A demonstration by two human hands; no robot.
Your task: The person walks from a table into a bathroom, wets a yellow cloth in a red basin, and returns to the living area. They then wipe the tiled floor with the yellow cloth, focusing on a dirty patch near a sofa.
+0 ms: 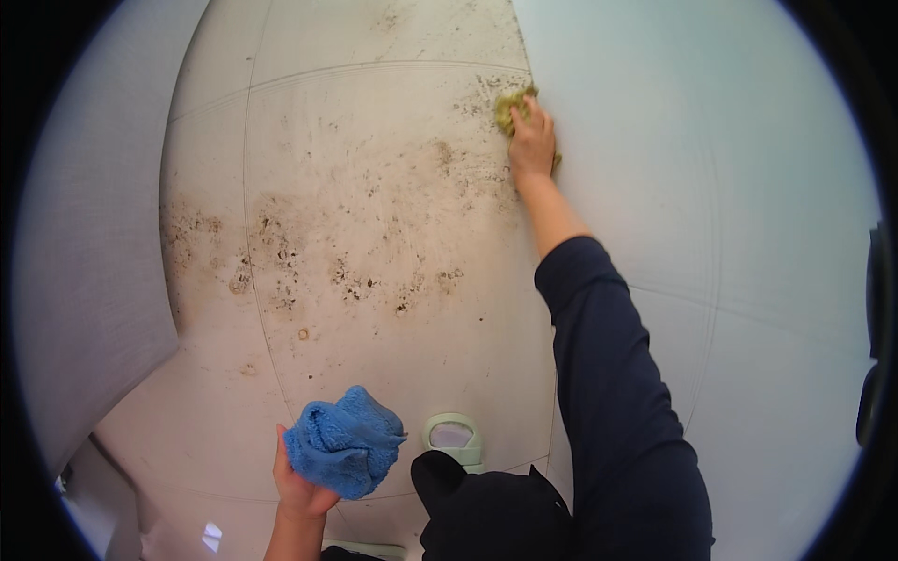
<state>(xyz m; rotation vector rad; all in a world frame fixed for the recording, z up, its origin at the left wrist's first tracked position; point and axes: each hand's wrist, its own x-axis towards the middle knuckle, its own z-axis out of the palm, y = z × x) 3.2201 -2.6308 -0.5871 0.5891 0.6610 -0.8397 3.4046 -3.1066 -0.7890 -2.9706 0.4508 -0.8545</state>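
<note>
My left hand (300, 484) holds a bunched blue terry cloth (351, 449) from below, above the floor at the lower middle of the view. Farther off, my right hand (534, 144) reaches out with its fingers pressed on a crumpled yellow-green cloth (508, 118). That cloth touches the tiled floor (393, 365) where it meets the wall (701, 175) on the right. Dark brown specks and smears of dirt (354, 280) spread across the pale tiles, some right beside the yellow-green cloth.
A grey panel-like surface (98, 245) rises along the left side. A pale green slipper (452, 438) shows by my body, partly covered by dark clothing (498, 519). Dark objects (873, 294) stand at the far right rim, too cut off to identify.
</note>
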